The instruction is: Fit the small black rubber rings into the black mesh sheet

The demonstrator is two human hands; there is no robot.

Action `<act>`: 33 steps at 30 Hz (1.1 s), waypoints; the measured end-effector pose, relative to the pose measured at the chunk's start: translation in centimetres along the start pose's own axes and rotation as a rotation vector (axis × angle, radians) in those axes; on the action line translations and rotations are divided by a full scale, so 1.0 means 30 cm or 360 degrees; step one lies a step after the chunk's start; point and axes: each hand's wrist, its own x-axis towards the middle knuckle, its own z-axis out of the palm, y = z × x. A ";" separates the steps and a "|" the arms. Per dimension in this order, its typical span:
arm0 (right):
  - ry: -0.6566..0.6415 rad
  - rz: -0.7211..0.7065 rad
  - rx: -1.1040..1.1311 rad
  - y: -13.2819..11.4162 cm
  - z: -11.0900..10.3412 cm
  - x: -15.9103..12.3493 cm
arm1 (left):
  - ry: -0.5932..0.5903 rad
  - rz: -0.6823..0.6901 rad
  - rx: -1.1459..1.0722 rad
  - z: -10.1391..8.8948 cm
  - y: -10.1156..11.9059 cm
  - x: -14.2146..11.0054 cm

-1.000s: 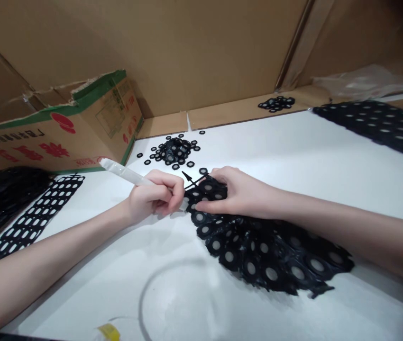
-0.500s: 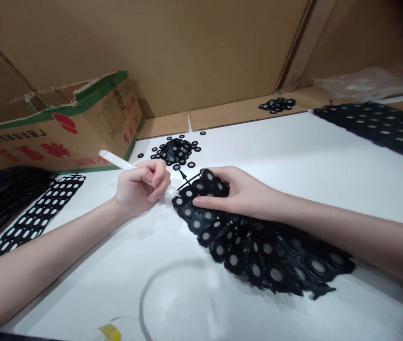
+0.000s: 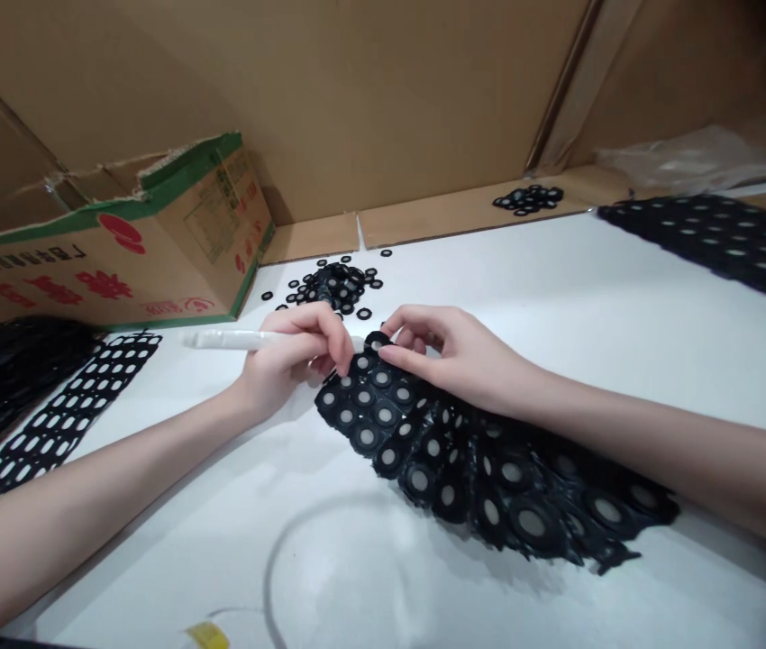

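A black rubber sheet of joined rings (image 3: 464, 469) lies on the white table (image 3: 559, 297) in front of me. My left hand (image 3: 292, 361) is closed round a white pen-like tool (image 3: 234, 340), whose tip points at the sheet's far end. My right hand (image 3: 451, 356) rests on that same end, its fingertips pinching one ring at the edge. The two hands almost touch. A pile of loose black rings (image 3: 332, 284) lies just behind them.
A cardboard box with green trim (image 3: 119, 243) stands at the left. Punched black strips (image 3: 51, 415) lie at the left edge, more ring sheets (image 3: 727, 239) at the far right. A second small ring pile (image 3: 528, 198) sits by the cardboard wall.
The sheet's far end has shifted left and toward me. My left hand turned the tool to lie more level, and my right fingers curled up from flat into a pinch.
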 end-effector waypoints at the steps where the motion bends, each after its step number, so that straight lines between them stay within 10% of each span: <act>1: -0.0002 -0.0016 -0.0007 -0.002 0.000 -0.001 | -0.0012 0.0033 0.0077 0.000 -0.003 -0.002; 33: 0.0048 -0.0193 -0.0284 0.000 0.002 0.016 | -0.0523 0.0094 0.0983 -0.018 0.006 0.017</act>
